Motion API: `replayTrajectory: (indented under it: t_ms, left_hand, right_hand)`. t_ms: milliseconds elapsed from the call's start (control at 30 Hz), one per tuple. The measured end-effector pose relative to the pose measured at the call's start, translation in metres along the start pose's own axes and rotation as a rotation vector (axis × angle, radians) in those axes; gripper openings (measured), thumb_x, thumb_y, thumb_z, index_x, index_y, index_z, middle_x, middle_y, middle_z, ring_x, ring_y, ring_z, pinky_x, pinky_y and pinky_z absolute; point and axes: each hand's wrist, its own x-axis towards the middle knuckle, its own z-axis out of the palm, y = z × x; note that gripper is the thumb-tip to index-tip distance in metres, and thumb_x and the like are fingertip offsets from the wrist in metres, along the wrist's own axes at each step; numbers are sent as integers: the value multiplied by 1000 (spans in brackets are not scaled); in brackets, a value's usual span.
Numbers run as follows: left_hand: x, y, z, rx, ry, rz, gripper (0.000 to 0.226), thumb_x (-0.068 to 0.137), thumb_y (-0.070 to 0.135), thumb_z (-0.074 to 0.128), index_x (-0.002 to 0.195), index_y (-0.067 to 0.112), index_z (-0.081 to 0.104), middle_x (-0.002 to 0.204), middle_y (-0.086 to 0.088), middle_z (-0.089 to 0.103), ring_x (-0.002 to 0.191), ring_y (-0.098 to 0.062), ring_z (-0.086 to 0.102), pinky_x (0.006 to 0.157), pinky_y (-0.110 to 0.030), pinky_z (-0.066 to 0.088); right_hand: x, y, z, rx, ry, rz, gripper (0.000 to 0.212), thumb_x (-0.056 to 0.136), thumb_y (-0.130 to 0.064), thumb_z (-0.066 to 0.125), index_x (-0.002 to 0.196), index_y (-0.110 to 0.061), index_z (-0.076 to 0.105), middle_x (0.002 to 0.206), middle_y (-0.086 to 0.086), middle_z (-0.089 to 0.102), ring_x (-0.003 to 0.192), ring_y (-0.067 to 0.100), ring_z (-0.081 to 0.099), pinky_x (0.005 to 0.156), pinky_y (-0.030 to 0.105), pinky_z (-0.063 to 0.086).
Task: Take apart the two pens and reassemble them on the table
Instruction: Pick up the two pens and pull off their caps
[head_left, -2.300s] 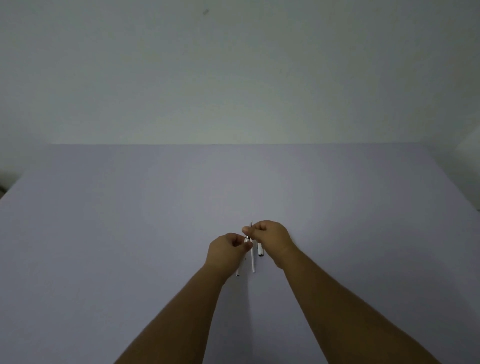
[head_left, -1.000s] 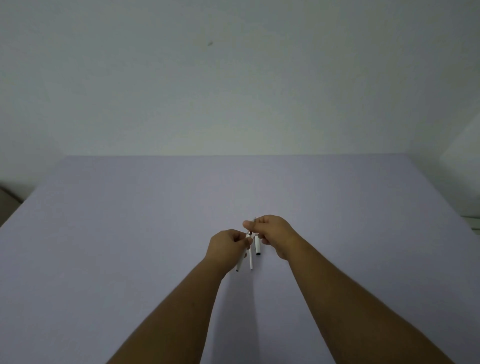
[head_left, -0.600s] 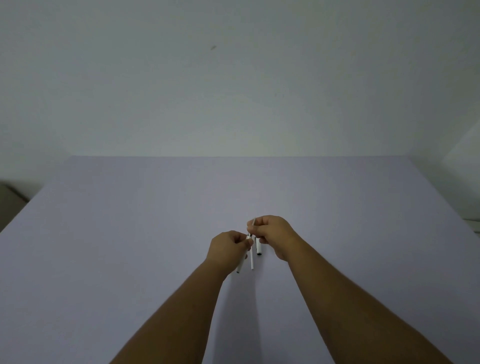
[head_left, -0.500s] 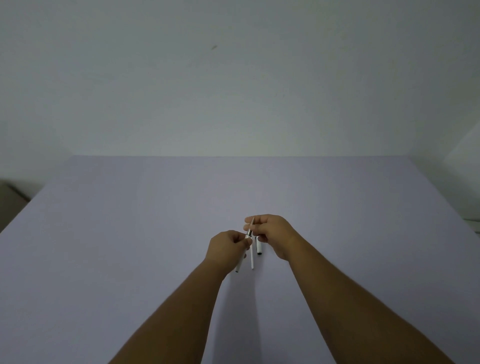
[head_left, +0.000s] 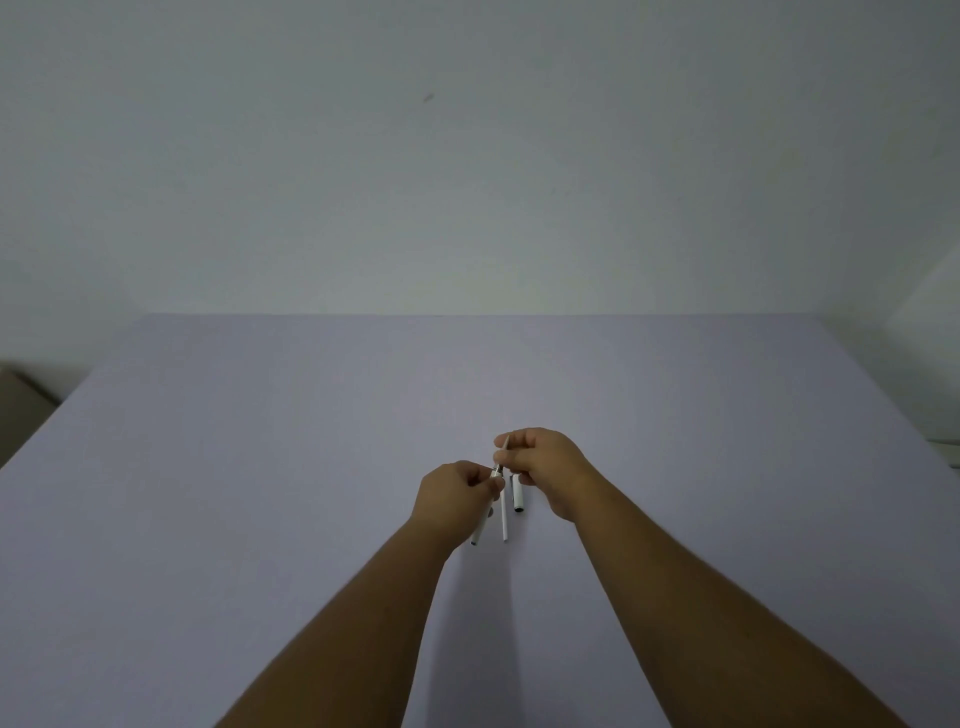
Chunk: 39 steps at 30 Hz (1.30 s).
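My left hand (head_left: 453, 492) grips a white pen barrel (head_left: 482, 525) whose lower end pokes out below the fist. My right hand (head_left: 540, 462) pinches the pen's front piece (head_left: 502, 453) at the barrel's top end, so the two hands meet over the same pen. On the lilac table (head_left: 260, 467) under the hands lie a thin white refill (head_left: 504, 519) and a short white cap (head_left: 517, 496) with a dark end. The joint between barrel and front piece is mostly hidden by my fingers.
The table's far edge meets a plain pale wall (head_left: 467, 182). A brownish object (head_left: 21, 410) sits off the table's left edge, and something pale (head_left: 945, 452) lies beyond the right edge.
The camera tilted so more wall shows. Both hands stayed together on the pen, with the right fingers shifting slightly at the pen's top end.
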Motion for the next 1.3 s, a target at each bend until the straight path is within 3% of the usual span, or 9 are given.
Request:
replayTrajectory:
  t_ms: [67,167,333,467,567,767,933,1100,1300]
  left_hand:
    - [1,0,0,3,2,-6,19,88,29,60,72,20,65,74,-2,70,68,-15,66,77,-36,56]
    - [3,1,1,-10,0,-14,16,88,31,61,79,19,66,81,-5,72,75,-19,69,80,-37,57]
    - [5,4,3,0,-3,1,17,89,29,60,74,22,64,84,-7,73,78,-21,70,82,-39,58]
    - [5,6,4,-19,-11,2,17,89,29,60,76,19,65,86,-9,73,82,-25,70,84,-42,57]
    - [5,8,5,-34,-19,2,19,90,27,59,74,19,65,88,-11,73,86,-27,70,87,-43,56]
    - [8,9,6,-129,-50,-24,16,89,24,60,76,19,66,85,-5,71,73,-17,67,88,-44,56]
    - [8,7,7,-213,-63,-47,15,88,19,61,103,20,62,90,-4,72,73,-17,69,80,-36,59]
    - [8,8,8,-280,-49,-82,14,88,19,62,102,17,65,88,-8,73,68,-19,68,69,-31,60]
    - [12,3,9,-287,-56,-105,8,86,19,64,93,19,69,88,-11,73,65,-19,67,65,-29,60]
  right_hand:
    - [0,-2,-1,32,-15,9,19,81,-12,64,100,-17,67,97,4,69,83,12,60,70,23,46]
    - [0,-2,-1,-15,37,33,27,77,-31,72,98,-14,66,95,2,66,81,14,57,70,25,47]
    - [1,-2,-4,-19,11,-6,9,80,-18,67,87,-23,68,89,-2,68,80,13,59,64,22,44]
    - [0,-4,-5,-28,26,34,10,78,-31,70,81,-22,66,85,-4,67,77,11,58,65,23,45]
    - [-2,-5,-4,-47,40,-16,4,82,-20,66,79,-24,67,86,-5,67,82,14,59,65,22,45]
    - [-2,-13,-3,67,30,-37,31,89,-3,46,92,-25,67,89,-8,70,86,7,61,70,24,44]
    - [0,-13,-5,45,15,-30,33,90,-5,45,87,-29,67,88,-9,71,88,8,63,72,24,45]
    - [5,-8,-5,102,41,-36,28,89,-7,48,92,-27,67,90,-9,71,88,7,61,71,25,43]
    - [22,-12,-11,261,203,-52,24,91,-6,48,103,-20,64,91,-8,69,82,7,59,72,23,44]
